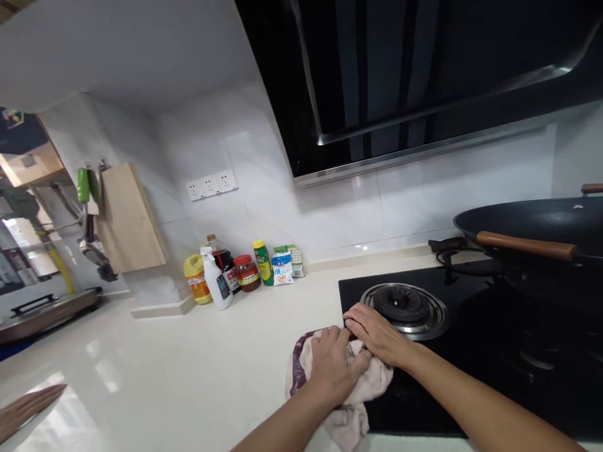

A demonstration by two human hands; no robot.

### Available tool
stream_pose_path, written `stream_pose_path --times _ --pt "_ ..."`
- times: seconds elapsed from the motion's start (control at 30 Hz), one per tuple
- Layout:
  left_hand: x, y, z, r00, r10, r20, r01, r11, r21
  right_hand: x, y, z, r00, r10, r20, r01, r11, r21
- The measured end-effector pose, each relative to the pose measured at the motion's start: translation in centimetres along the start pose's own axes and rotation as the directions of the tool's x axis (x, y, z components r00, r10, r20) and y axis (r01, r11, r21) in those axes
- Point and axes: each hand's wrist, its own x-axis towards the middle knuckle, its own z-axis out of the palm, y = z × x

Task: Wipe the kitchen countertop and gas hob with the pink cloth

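Both the left hand and the right hand are on a bunched pale cloth with a purple band, lying directly beneath the fingers across the edge between the worktop and the black hob. The left fingers are bent into the cloth, clasping a fold; the right ones lie side by side over its far part, and whether they grip it I cannot tell. Just right of them sits a burner; farther right, a wok; well to their left, another person's hand.
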Motion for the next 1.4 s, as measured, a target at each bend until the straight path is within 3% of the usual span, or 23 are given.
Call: stream_pose_path --times 0.1,0.2,0.27,0.37,0.5,0.7,0.83,0.97,1.07,1.17,1.27,1.4 --pt "0.6 -0.8 -1.3 0.996 -0.034 0.079 0.056 0.954 -0.294 -0.3 -0.6 -0.4 0.999 -0.004 0.050 0.001 0.998 0.068" --pt "1.5 -1.8 -2.6 0.969 -0.186 0.165 0.248 0.763 -0.597 -0.7 -1.4 -0.6 0.994 0.039 0.104 -0.050 0.993 0.109" --pt "2.1 -2.3 -3.2 0.931 -0.316 0.184 0.353 0.643 -0.680 -0.9 -2.3 -0.7 0.984 0.063 0.168 -0.083 0.990 0.113" --pt "2.3 -2.4 -3.8 0.907 -0.397 0.138 0.364 0.577 -0.731 -1.3 -4.2 -0.8 0.952 0.025 0.306 -0.044 0.997 0.056" --pt "1.8 -1.7 -4.5 0.930 -0.366 0.041 0.273 0.611 -0.743 -1.9 -6.7 -0.5 0.889 -0.091 0.448 0.104 0.995 -0.004" --pt "1.5 -1.4 -4.8 0.943 -0.334 -0.018 0.210 0.633 -0.745 -1.8 -7.4 0.9 0.918 -0.031 0.394 0.075 0.993 -0.096" --pt "1.7 -1.7 -3.9 0.946 -0.322 -0.047 0.182 0.644 -0.743 -0.9 -4.9 1.0 0.955 -0.012 0.295 0.085 0.968 -0.237" --pt "1.8 -1.9 -3.0 0.957 -0.285 -0.045 0.163 0.661 -0.732 -0.1 -0.5 -0.3 0.987 0.087 0.135 -0.014 0.884 -0.467" --pt "1.6 -1.8 -2.8 0.967 -0.255 -0.022 0.164 0.684 -0.711 0.1 1.5 -1.2 0.978 0.205 0.033 -0.141 0.771 -0.621" --pt "1.4 -1.7 -2.7 0.970 -0.242 -0.012 0.163 0.687 -0.708 0.2 1.7 -1.6 0.963 0.268 -0.019 -0.209 0.703 -0.680" --pt "1.4 -1.8 -2.5 0.971 -0.238 -0.014 0.159 0.690 -0.707 0.1 1.2 -2.0 0.958 0.284 0.034 -0.205 0.764 -0.611" --pt "1.6 -2.1 -2.3 0.964 -0.266 -0.005 0.184 0.681 -0.709 -0.7 -0.7 -2.6 0.946 0.255 0.202 -0.154 0.898 -0.413"
